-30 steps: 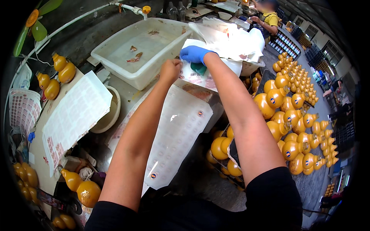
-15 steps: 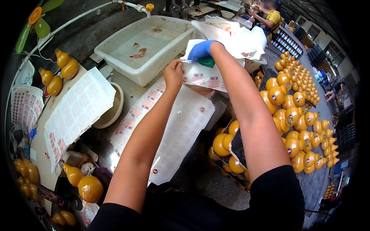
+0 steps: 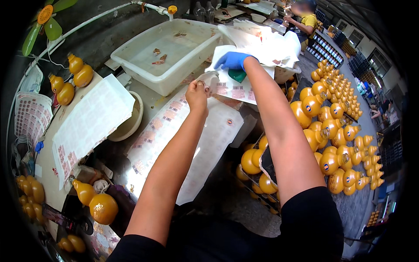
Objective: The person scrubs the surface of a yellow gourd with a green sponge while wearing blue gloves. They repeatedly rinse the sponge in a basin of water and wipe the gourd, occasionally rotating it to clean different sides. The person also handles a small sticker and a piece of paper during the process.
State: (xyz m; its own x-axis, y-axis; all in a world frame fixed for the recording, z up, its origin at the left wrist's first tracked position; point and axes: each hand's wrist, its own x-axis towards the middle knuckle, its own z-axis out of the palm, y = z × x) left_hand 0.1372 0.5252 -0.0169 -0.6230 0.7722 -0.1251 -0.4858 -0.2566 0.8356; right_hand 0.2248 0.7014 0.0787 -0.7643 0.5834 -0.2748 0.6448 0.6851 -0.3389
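Observation:
My bare left hand (image 3: 196, 92) is closed in a pinch on the edge of a thin translucent decal piece (image 3: 208, 82) with a round red print. To its right, my right hand (image 3: 235, 60) wears a blue glove, its fingers curled at the edge of a white sheet. A dark green flat piece (image 3: 237, 76) shows under its palm and seems held there; its exact kind is hidden. Below the hands lies a printed decal sheet (image 3: 235, 90) with barcodes. Nearer me spreads a long translucent decal sheet (image 3: 216, 133).
A white water tub (image 3: 163, 76) with scraps stands beyond my left hand; a round basin (image 3: 133, 120) is left. Yellow gourd-shaped bottles (image 3: 104, 208) stand left and in rows (image 3: 331, 161) at right. White papers (image 3: 266, 41) are heaped behind the glove. A person (image 3: 305, 22) works farther off.
My left hand has drawn slightly down, away from the glove, with the decal piece stretched beside it. The gloved hand has shifted and the green piece moved with it. The view has shifted slightly.

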